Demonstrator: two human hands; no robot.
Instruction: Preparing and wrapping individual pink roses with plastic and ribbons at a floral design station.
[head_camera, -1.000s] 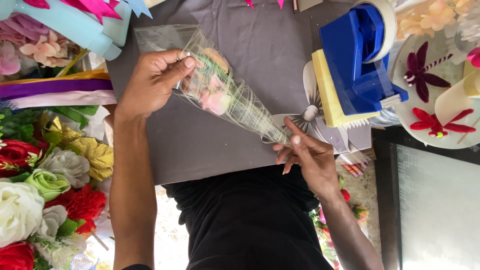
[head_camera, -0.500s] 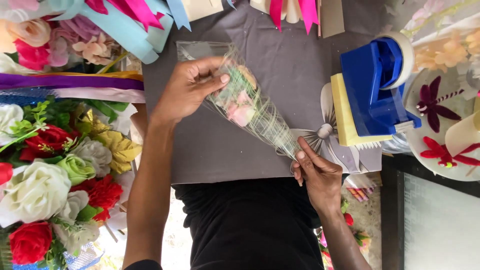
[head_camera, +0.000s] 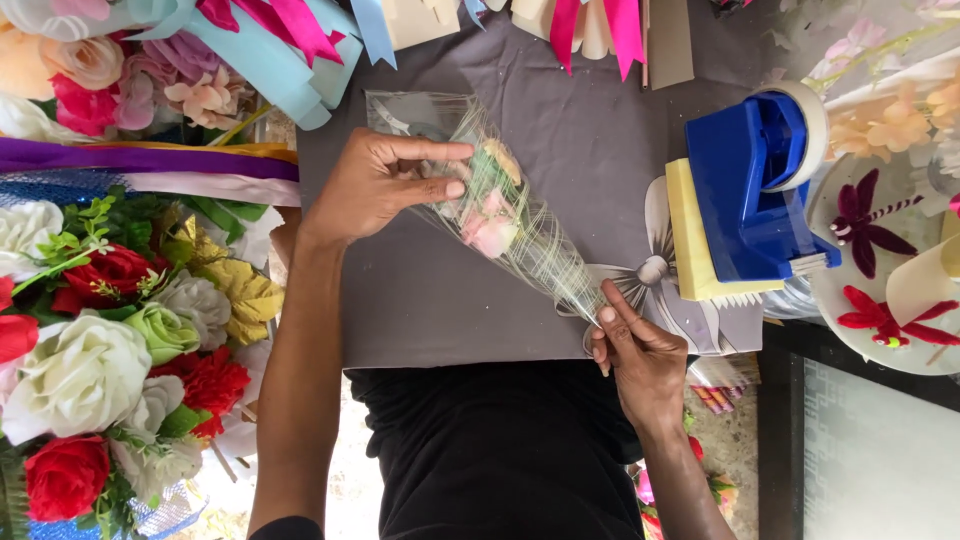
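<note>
Left hand (head_camera: 385, 185) grips the flower cone (head_camera: 500, 215); right hand (head_camera: 635, 345) seemingly pinches its tip near the desk (head_camera: 450, 310) edge; tugging might tear the wrap.

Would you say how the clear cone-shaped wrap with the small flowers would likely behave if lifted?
The clear wrap looks thin and creased, so probably floppy and crinkly. Its contents seem small, so likely light. Both hands, left hand and right hand, support it, suggesting it sags.

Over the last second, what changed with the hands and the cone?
Little changed. The right hand slid up to pinch the narrow tip of the clear cone, having sat just off it with fingers spread. The left hand keeps its hold on the wide end, and the cone still lies slanted on the grey table. The blue tape dispenser has not moved; the apparent drift is camera motion.
</note>
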